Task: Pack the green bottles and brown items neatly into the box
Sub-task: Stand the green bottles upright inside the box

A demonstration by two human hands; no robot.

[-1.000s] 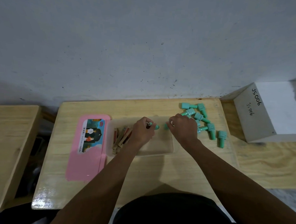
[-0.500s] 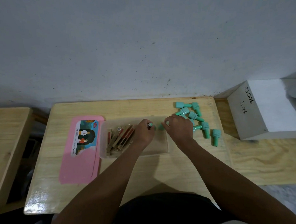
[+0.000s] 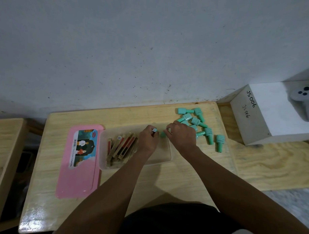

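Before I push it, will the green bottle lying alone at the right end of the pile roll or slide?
The lone green bottle lies on its side on the smooth wooden table, so it probably slides easily. Its body looks blocky above a round narrow cap, so it may pivot rather than roll straight. It looks small and probably light.

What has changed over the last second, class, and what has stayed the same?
Very little. Only the camera view shifted. The left hand still pinches a green bottle over the box, and the right hand still holds another. The brown items, pink lid and loose bottles stayed put.
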